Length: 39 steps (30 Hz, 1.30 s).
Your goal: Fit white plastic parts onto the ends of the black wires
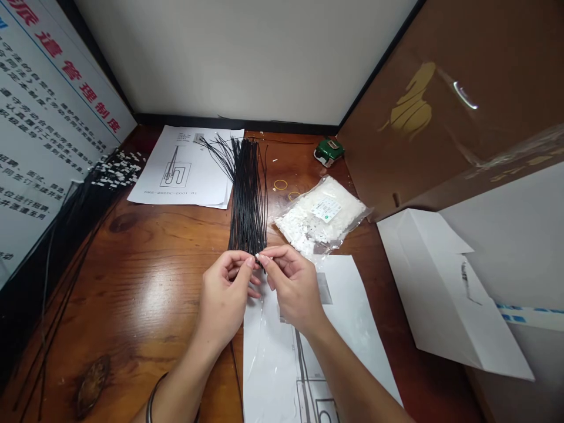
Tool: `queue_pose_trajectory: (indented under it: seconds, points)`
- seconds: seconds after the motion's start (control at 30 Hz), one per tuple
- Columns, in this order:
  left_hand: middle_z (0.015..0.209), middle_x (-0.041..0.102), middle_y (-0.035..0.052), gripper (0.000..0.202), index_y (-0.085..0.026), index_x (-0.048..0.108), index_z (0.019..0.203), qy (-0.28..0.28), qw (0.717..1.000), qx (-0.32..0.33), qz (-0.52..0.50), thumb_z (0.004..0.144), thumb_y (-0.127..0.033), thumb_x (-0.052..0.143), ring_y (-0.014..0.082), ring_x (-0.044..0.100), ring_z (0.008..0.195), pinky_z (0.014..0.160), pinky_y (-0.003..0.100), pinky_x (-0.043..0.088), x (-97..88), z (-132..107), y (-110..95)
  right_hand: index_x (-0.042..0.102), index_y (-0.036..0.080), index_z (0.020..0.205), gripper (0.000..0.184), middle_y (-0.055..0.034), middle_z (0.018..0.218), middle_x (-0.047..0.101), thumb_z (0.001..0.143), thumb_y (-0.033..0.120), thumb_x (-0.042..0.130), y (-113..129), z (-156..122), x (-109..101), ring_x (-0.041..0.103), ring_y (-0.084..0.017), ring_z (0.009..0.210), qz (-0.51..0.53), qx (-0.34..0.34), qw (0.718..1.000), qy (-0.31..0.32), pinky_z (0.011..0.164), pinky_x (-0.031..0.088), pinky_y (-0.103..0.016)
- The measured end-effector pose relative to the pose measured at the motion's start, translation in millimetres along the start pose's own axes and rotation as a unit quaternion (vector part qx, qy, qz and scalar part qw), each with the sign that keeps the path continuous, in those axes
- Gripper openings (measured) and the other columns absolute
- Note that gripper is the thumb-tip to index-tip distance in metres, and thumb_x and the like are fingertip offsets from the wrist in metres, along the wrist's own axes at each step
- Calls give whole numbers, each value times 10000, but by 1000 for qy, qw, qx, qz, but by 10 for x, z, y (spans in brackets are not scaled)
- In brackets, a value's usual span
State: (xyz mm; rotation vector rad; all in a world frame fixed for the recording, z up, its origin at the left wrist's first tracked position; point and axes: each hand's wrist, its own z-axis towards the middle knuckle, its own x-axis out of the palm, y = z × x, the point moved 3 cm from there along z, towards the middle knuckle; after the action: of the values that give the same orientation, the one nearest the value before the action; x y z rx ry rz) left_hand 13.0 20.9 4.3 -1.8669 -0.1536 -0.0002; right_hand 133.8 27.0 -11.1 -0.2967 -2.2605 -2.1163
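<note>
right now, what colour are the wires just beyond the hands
The wires are black, seen best in the head view.

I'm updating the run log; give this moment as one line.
left hand: fingertips at small white piece, grip unclear; right hand: pinching that piece; black wires: piled beyond hands; bag of white pieces: right of wires

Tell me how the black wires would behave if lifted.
The black wires would probably bend and droop, being long and thin. They may also spread apart: no band shows around their visible length, and several splay over the far paper.
</note>
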Motion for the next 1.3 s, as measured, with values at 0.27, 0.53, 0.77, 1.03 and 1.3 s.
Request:
queue_pose_trajectory:
  seconds: [0.27,0.53,0.77,1.03,1.3]
  points:
    - [664,595,-10,193,-133,626,775,2,1000,-1,-7,775,-320,674,111,603,567,428,188,540,-5,-4,-15,645,191,770,71,1,729,676,804,249,669,6,-9,4,541,-89,532,-7,-3,1000,16,495,429,-234]
    - [664,620,6,174,-130,626,759,2,1000,-5,-5,761,-298,675,117,607,583,446,191,546,-13,4,-30,639,188,750,88,-14,756,674,793,255,678,16,-2,4,543,-98,552,-18,3,1000,22,475,411,-237]
    - [673,624,6,160,-133,622,765,0,1000,2,2,781,-288,658,118,616,611,467,186,549,-23,-6,-8,642,180,741,99,-17,744,670,776,261,685,23,8,-1,515,-88,521,-20,15,999,30,470,406,-241]
    - [657,629,5,148,-134,614,766,0,1000,4,14,805,-274,642,123,634,614,533,212,572,-25,-7,26,632,179,718,116,-14,731,667,764,269,688,38,13,12,520,-89,511,-22,17,999,30,472,418,-240]
    - [661,635,2,154,-134,621,751,-2,1000,10,18,796,-277,654,118,646,609,589,226,584,-26,-11,26,629,179,707,129,-18,721,667,756,275,699,26,7,18,561,-102,549,-21,18,999,27,481,459,-230]
